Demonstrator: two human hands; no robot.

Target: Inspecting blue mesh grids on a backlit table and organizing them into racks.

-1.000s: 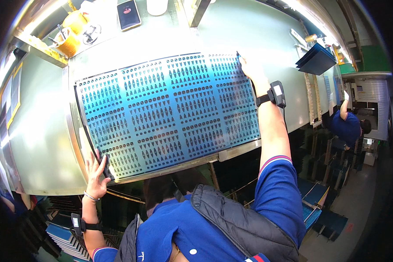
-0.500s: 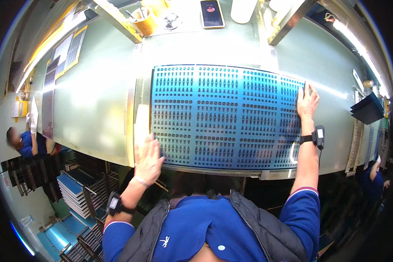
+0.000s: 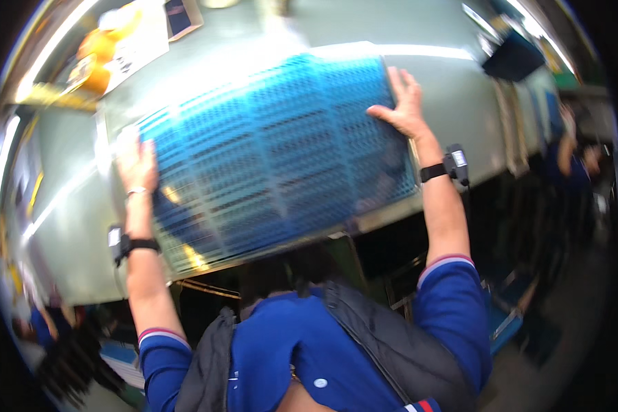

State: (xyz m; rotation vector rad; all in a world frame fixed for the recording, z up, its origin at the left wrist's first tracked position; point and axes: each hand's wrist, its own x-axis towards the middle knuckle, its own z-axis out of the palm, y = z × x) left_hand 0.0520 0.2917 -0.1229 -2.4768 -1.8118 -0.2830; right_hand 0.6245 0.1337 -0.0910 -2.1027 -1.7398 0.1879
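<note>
On a pale grey table (image 3: 69, 226), seen from above: large blue perforated tray (image 3: 275, 158), lying flat, motion-blurred. Left hand (image 3: 139, 165) flat on its left edge, fingers spread, not closed around anything. Right hand (image 3: 402, 103) pressed open-palmed on the far right corner, likewise holding nothing. Probably light but wide, stiff plastic, somewhat slick; best taken by opposite edges with both hands. Orange object (image 3: 96, 55) and dark phone (image 3: 182, 15) at the far edge.
</note>
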